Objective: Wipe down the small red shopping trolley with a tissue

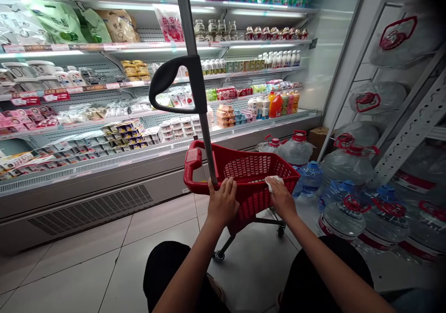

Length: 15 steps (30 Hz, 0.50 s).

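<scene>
A small red shopping cart [240,201] with latticed basket walls stands in front of me on wheels. From its left end rises a grey metal pole [190,20], which carries a black loop-shaped plastic handle [197,85]. My left hand [223,201] is closed over the cart's near rim, close to the foot of the pole. Against the near rim toward the right end, my right hand [281,198] presses a white cloth [273,179], its fingers closed on it. Part of the cloth is hidden under the fingers.
A refrigerated display case [104,173] with several stocked shelves runs along the far side. Large water bottles [341,215] crowd the floor at right, beside a perforated metal upright [411,118]. Pale tiles [156,238] cover the floor. My knees flank the cart's near side.
</scene>
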Tool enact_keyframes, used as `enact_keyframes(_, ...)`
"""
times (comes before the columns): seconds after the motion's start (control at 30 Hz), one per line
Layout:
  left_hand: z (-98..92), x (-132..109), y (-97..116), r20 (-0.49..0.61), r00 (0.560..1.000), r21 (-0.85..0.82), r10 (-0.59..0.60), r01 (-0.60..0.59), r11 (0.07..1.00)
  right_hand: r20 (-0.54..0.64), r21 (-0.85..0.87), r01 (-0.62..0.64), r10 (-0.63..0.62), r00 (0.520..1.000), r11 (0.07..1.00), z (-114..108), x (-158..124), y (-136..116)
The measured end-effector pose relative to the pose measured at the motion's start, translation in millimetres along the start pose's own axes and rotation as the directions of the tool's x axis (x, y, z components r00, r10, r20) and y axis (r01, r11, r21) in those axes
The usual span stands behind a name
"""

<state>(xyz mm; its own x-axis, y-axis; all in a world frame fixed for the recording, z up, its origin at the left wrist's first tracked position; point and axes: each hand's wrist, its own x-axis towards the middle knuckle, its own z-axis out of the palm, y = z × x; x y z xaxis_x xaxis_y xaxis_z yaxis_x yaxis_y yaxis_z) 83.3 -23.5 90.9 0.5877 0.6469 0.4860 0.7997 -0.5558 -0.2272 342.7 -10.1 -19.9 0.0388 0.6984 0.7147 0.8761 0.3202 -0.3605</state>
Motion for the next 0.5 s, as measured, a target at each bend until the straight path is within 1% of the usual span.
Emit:
enact_keyframes(0.07, -0.9, 2.6, 4.8, -0.003, 1.000, -0.009, -0.005, 0.005, 1.000, 0.015, 0.033, 0.043, -0.044, 0.999, 0.999, 12.9, 4.2, -36.8)
enact_keyframes(0.1, -1.6, 3.9, 6.8, -0.005, 1.000, -0.008, -0.011, 0.011, 1.000, 0.032, 0.068, 0.084, -0.086, 0.996, 0.994, 19.7, 5.5, -57.9)
enact_keyframes(0.13, -2.5, 5.2, 8.5, -0.008, 1.000, -0.004, -0.019, 0.019, 1.000, 0.027, 0.158, 0.103, -0.108, 0.994, 0.982, 25.6, 5.9, -78.3)
enact_keyframes(0.2, -4.4, 7.1, 10.5, -0.016, 0.999, 0.010, -0.036, 0.037, 0.999, -0.033, 0.316, 0.075, -0.068, 0.997, 0.946, 32.7, 4.4, -110.7)
enact_keyframes(0.23, -5.5, 7.7, 11.0, -0.018, 0.999, 0.013, -0.045, 0.045, 0.999, -0.057, 0.386, 0.060, -0.041, 0.997, 0.921, 33.8, 2.6, -120.7)
enact_keyframes(0.27, -6.5, 8.1, 11.3, -0.019, 0.998, 0.009, -0.053, 0.053, 0.999, -0.074, 0.434, 0.050, -0.020, 0.997, 0.900, 33.6, 0.5, -126.5)
enact_keyframes(0.33, -8.2, 8.6, 11.9, -0.021, 0.998, -0.017, -0.067, 0.067, 0.998, -0.089, 0.479, 0.050, -0.009, 0.996, 0.877, 31.9, -3.6, -127.9)
enact_keyframes(0.43, -8.8, 8.7, 13.5, -0.041, 0.996, -0.068, -0.074, 0.071, 0.995, -0.105, 0.458, 0.078, -0.033, 0.994, 0.886, 31.1, -5.1, -118.5)
enact_keyframes(0.5, -8.3, 8.7, 14.5, -0.058, 0.996, -0.092, -0.069, 0.063, 0.994, -0.136, 0.404, 0.130, -0.081, 0.987, 0.905, 31.7, -1.7, -110.3)
